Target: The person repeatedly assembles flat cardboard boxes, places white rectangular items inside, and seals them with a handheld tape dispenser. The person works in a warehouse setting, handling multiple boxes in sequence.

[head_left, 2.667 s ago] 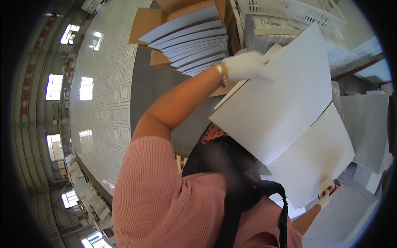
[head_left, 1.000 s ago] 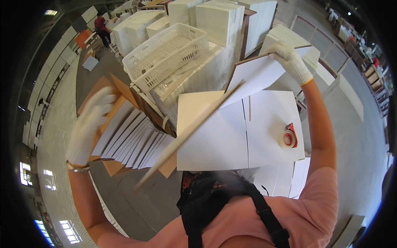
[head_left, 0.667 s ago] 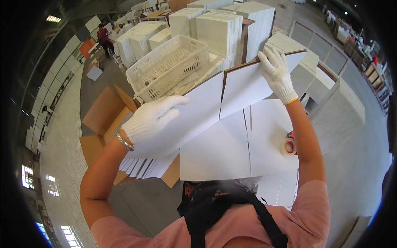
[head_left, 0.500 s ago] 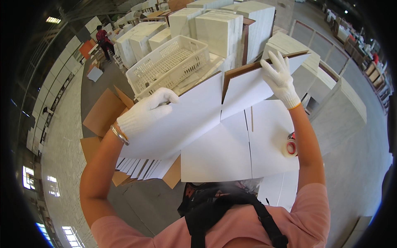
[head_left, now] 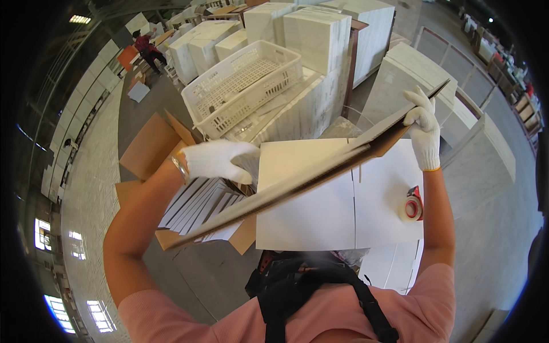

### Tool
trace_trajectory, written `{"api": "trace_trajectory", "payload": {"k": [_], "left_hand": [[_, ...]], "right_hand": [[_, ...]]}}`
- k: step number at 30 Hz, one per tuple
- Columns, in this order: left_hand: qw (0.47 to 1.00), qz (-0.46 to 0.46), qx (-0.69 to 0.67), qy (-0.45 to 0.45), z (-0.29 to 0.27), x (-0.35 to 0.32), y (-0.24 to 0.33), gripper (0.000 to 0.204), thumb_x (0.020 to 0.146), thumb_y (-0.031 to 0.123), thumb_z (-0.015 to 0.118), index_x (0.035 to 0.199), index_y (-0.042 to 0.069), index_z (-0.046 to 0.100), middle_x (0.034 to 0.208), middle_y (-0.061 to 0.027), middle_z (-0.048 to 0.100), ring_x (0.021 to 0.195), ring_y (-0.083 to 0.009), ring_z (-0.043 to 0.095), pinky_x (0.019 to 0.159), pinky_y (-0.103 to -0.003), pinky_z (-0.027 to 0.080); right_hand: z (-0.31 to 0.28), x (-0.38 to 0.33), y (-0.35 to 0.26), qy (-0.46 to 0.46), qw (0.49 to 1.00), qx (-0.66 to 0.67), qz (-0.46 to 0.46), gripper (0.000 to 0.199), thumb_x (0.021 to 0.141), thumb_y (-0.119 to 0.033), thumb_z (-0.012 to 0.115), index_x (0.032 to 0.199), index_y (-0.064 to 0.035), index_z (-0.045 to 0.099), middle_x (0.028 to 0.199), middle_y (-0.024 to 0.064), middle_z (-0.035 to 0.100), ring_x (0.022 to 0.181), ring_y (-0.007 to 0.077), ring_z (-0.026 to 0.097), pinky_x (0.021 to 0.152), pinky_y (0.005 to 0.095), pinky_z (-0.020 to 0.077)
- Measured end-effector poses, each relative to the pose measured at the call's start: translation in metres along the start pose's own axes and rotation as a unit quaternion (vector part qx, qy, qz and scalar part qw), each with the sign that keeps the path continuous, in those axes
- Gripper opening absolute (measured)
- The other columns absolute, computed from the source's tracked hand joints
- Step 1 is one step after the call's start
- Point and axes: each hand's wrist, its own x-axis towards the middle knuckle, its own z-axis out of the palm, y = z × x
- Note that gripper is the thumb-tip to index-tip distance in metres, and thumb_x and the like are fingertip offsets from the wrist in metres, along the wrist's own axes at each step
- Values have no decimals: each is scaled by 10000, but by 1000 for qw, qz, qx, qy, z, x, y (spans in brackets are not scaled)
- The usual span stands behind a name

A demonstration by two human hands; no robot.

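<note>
A flat folded carton (head_left: 286,185), white outside and brown inside, is tilted and seen nearly edge-on, slanting from lower left to upper right. My right hand (head_left: 424,128), in a white knit glove, has its fingers curled round the carton's upper right end. My left hand (head_left: 220,160), gloved too, is beyond the carton's left part with thumb and fingers apart, apparently holding nothing. Beneath lies another white carton sheet (head_left: 306,226) with a slit across it. A red tape dispenser (head_left: 413,204) with a roll of tape rests on its right side, by my right forearm.
At left stands an open brown carton (head_left: 150,147) beside several upright white pieces (head_left: 191,203). A cream plastic crate (head_left: 243,86) sits on stone slabs beyond my hands. Stacks of marble slabs (head_left: 317,43) stand behind. A person (head_left: 147,51) is in the far left background.
The carton has swung from facing me to nearly edge-on, its left end dropping lower. My left hand has come off its upper edge and opened. My right hand keeps its grip, slightly farther right.
</note>
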Motion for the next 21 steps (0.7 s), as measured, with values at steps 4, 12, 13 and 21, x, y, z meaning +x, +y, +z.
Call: {"api": "trace_trajectory", "payload": {"k": [4,12,13,21], "left_hand": [[945,123,-285,102,32,2,29,723,995,311,699,1598,15,433,1559,-192,536,1426,-281,527,1184,-411,422],[973,160,-71,151,50,20,105,989,910,501,783,1654,41,321,1615,-250,440,1431,-359,524,1189,-430,415],[969,172,-69,165,51,21,111,1001,905,515,781,1660,54,312,1612,-260,439,1433,-368,522,1193,-428,409],[968,139,-167,126,62,35,82,923,967,498,704,1653,22,309,1516,-277,537,1395,-367,558,1165,-412,428]], "right_hand": [[2,4,-5,-1,1000,-6,7,251,778,162,588,760,-83,542,1310,92,732,1451,369,534,1294,639,176],[16,30,-6,-15,1000,-8,-15,185,781,103,588,733,-68,533,1251,100,753,1379,370,587,1262,635,252],[16,35,-13,-23,999,-24,-17,183,780,98,589,729,-68,532,1250,100,754,1366,367,594,1259,636,255],[23,36,-6,-40,998,-45,-20,165,807,85,580,764,-64,524,1303,134,728,1387,348,581,1272,609,248]]}}
